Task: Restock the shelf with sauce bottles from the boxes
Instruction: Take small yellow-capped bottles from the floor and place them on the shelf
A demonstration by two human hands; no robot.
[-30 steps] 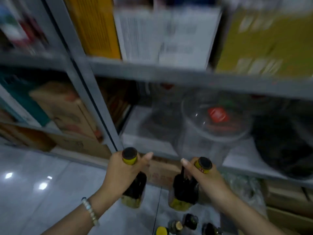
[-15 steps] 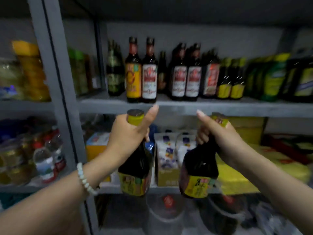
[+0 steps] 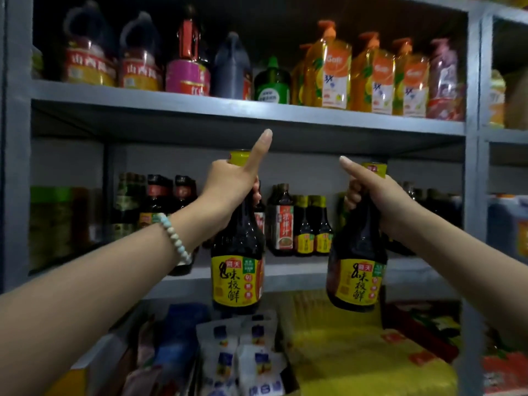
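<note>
My left hand (image 3: 228,190) grips the neck of a dark sauce bottle (image 3: 237,270) with a yellow label and yellow cap, index finger pointing up. My right hand (image 3: 374,195) grips the neck of a second identical sauce bottle (image 3: 357,278), tilted slightly, index finger extended. Both bottles hang in the air in front of the grey middle shelf (image 3: 300,270). On that shelf stand several dark sauce bottles, among them matching small yellow-labelled ones (image 3: 313,227) between my two hands. The boxes are out of view.
The upper shelf (image 3: 200,105) carries big dark jugs (image 3: 137,55), a green bottle (image 3: 271,81) and orange detergent bottles (image 3: 334,67). Below lie white packets (image 3: 237,350) and yellow bags (image 3: 357,352). A grey upright post (image 3: 473,195) bounds the bay on the right.
Both hands have lifted their bottles from near the floor up to the level of the middle shelf, and my view has tilted upward from the low shelves to the sauce shelf.
</note>
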